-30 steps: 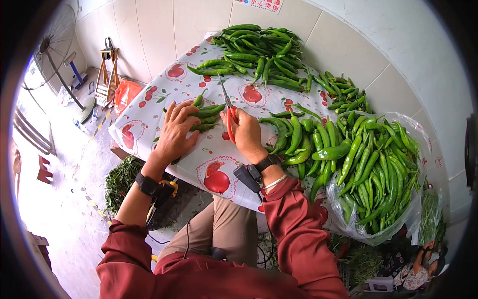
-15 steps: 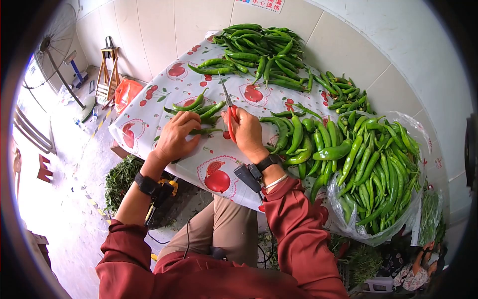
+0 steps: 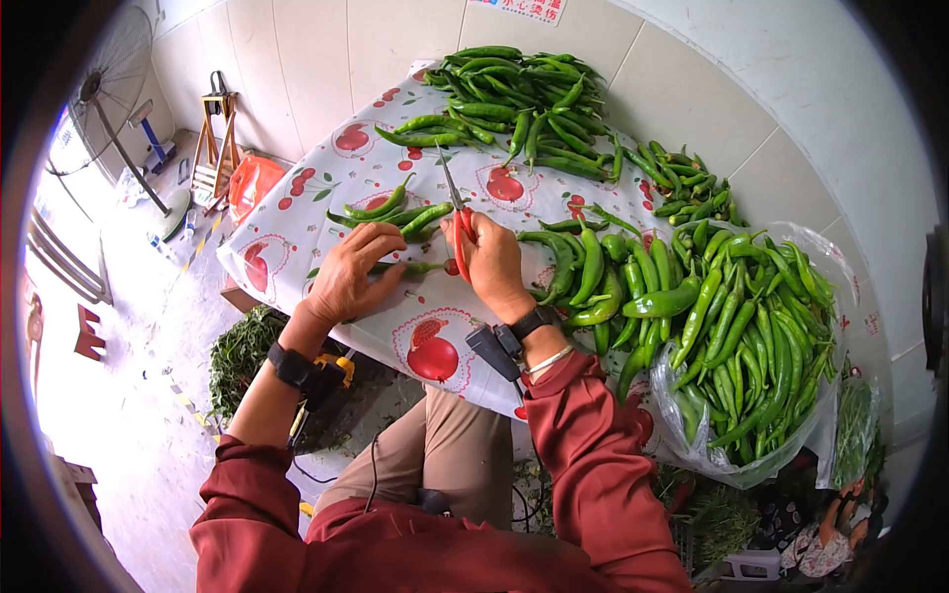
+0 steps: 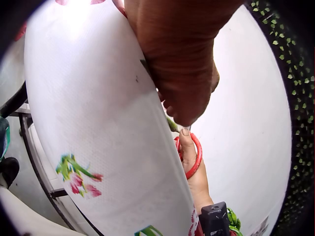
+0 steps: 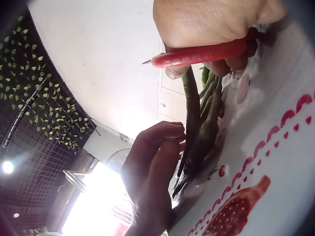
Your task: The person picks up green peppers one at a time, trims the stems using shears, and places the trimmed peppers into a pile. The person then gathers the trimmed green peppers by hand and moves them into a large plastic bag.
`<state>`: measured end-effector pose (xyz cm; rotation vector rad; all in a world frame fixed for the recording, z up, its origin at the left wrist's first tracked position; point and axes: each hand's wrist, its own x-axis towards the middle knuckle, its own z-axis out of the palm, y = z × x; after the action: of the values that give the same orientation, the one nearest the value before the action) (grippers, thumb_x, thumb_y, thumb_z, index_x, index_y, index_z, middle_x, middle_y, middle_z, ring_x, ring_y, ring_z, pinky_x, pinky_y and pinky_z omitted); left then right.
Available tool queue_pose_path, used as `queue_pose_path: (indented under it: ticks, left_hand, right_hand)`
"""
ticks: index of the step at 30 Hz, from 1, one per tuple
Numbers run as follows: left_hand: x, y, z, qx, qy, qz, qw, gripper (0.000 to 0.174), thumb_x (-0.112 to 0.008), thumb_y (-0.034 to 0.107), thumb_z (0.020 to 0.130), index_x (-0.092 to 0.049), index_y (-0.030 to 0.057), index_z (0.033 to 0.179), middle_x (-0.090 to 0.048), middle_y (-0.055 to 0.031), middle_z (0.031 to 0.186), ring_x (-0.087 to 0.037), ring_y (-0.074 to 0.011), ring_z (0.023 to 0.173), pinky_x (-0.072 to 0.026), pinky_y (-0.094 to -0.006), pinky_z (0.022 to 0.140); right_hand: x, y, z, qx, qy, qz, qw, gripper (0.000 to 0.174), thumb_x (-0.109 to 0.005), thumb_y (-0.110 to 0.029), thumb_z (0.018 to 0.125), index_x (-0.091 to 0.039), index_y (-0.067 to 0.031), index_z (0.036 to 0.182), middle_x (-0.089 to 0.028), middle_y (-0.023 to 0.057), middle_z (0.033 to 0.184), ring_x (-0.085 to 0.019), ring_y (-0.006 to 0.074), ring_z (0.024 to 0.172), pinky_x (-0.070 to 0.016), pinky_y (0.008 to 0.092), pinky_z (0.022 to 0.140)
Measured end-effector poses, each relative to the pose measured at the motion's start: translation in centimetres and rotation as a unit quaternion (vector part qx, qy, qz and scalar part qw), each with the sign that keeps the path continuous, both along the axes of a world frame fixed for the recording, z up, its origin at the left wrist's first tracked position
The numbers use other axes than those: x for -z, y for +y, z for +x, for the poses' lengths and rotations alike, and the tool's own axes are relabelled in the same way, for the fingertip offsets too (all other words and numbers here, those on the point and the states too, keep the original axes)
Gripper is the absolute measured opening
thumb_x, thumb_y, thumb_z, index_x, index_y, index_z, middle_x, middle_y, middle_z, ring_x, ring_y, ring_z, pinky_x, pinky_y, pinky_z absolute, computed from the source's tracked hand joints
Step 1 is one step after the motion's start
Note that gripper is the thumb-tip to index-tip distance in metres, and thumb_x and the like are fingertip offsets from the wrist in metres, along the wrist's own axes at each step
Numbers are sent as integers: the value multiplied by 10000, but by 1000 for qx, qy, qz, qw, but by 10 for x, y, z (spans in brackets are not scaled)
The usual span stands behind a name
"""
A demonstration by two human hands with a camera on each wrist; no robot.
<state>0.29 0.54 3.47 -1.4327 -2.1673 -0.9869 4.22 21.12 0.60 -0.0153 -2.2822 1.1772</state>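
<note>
On the flowered tablecloth, my left hand curls over a green chili pepper, whose end sticks out toward the right. My right hand grips a pair of scissors by their red handles, blades pointing up and away. A few loose peppers lie just beyond the left fingertips. In the right wrist view, the red handle lies across the palm, with peppers between the two hands. In the left wrist view a pepper end shows below the left fingers, close to the scissors.
A big pile of peppers lies at the table's far side, with a smaller pile to its right. At right, a clear plastic bag bulges with peppers, some spilled leftward. Leafy greens sit below the table's left edge.
The left hand has drawn back from over the small group of peppers, fingers curling in and leaving them uncovered. One pepper's end now projects from it toward the scissors. The right hand stays nearly still.
</note>
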Motion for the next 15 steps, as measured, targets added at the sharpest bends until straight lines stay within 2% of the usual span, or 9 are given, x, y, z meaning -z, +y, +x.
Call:
queue_pose_path:
  ticks: [4, 6, 9, 15]
  left_hand:
    - [9, 2, -6, -72, 14, 30, 997, 240, -629, 59, 775, -586, 37, 1009, -580, -118, 1037, -559, -303, 978, -444, -380, 874]
    - [8, 3, -6, -177, 24, 8, 984, 283, -602, 82, 809, -586, 39, 1089, -586, -115, 1072, -546, -291, 1029, -411, -389, 907]
    - [15, 7, -11, -206, 72, -24, 976, 309, -573, 111, 835, -598, 45, 1136, -591, -101, 1111, -534, -268, 1055, -389, -389, 918]
    - [18, 5, -14, -172, 48, -51, 983, 274, -545, 132, 852, -642, 55, 1097, -596, -65, 1116, -535, -235, 1050, -390, -376, 907]
  right_hand:
    - [0, 1, 1, -1, 6, 11, 1000, 299, -640, -258, 890, -572, -22, 720, -569, 32, 537, -549, 110, 430, -423, 271, 420]
    - [-3, 1, 2, 1, 11, 25, 1000, 299, -640, -258, 890, -571, -21, 720, -568, 32, 537, -545, 110, 431, -425, 272, 420]
    - [-4, 0, 2, 0, 14, 30, 999, 300, -639, -255, 891, -570, -20, 719, -566, 31, 538, -539, 108, 434, -428, 271, 418]
    - [1, 0, -1, -7, 3, 1, 1000, 307, -637, -254, 894, -567, -12, 719, -569, 31, 545, -547, 104, 441, -448, 269, 421]
